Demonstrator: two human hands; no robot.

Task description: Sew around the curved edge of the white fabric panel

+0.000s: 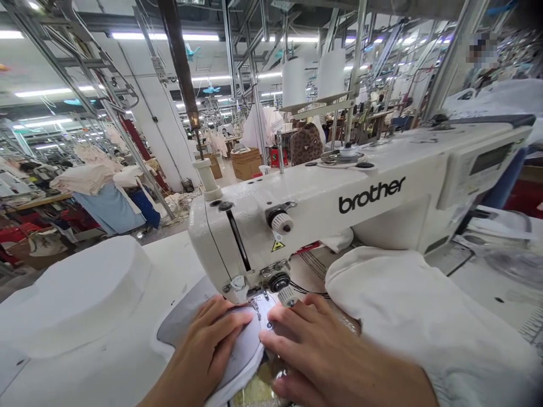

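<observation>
Fabric [248, 347], a pale grey-white piece, is pressed flat on the bed of the sewing machine [360, 198], right under the needle [257, 310]. It is pinned there by both hands. The left hand [207, 350] is laid on it just left of the needle, fingers stretched and close together, palm down, nothing being gripped. The right hand [316, 353] is laid just right of the needle, its fingertips set against the piece beside the presser foot; the thumb is curled under at the near edge, and whether that edge is pinched cannot be told.

The hands are judged to be placed either side of the needle so that the piece is kept taut and steered as it is fed. The piece's long axis seems to be run from the near edge of the bed, away from the person, toward the needle, with a curved edge shown left of the machine's head; its far end is hidden under the head.

A heap of white cloth [419, 316] is bunched right of the needle, under the machine's arm. A folded white stack [72, 294] is left of the head. Thread cones [314, 76] are stood behind the machine.
</observation>
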